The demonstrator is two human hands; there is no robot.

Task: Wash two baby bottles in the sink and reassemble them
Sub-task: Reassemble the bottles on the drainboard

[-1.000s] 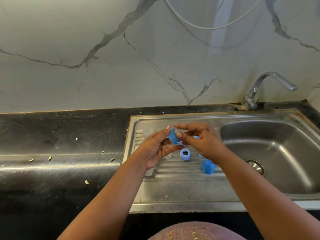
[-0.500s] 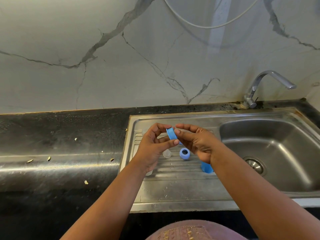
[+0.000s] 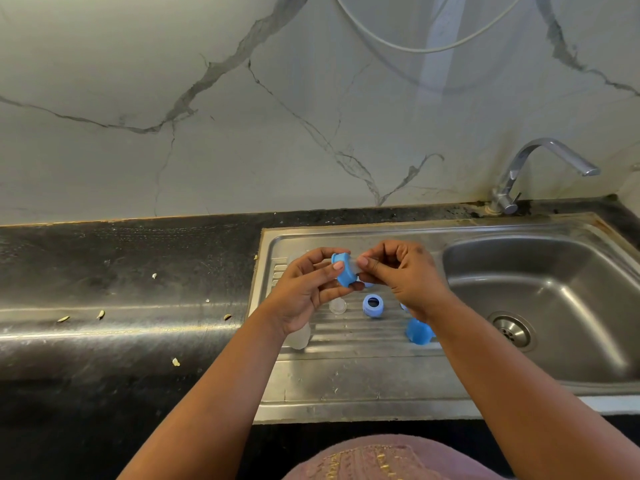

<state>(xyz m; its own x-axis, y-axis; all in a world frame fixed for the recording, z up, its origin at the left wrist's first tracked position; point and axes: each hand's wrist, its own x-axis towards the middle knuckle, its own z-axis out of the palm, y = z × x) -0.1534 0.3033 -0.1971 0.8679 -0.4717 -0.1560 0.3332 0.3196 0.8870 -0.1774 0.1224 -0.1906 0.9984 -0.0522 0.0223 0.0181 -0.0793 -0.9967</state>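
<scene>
My left hand [image 3: 304, 292] holds a blue screw ring [image 3: 343, 270] above the steel draining board [image 3: 346, 375]. My right hand [image 3: 405, 275] pinches a clear teat [image 3: 356, 265] that sits in the ring. On the board below lie a second blue ring [image 3: 372, 305], a clear teat [image 3: 337, 305] and a blue cap [image 3: 419, 332]. A clear bottle [image 3: 300, 337] lies partly hidden under my left wrist. Another blue part [image 3: 404, 307] peeks out below my right hand.
The sink basin [image 3: 554, 306] with its drain [image 3: 510, 330] is to the right, and a chrome tap [image 3: 540, 168] stands behind it. A black counter [image 3: 121, 289] with scattered crumbs extends left. A white hose [image 3: 415, 46] hangs on the marble wall.
Both hands have kept working the ring and teat together. The ring has turned in my left hand, and the clear teat now shows at its right side.
</scene>
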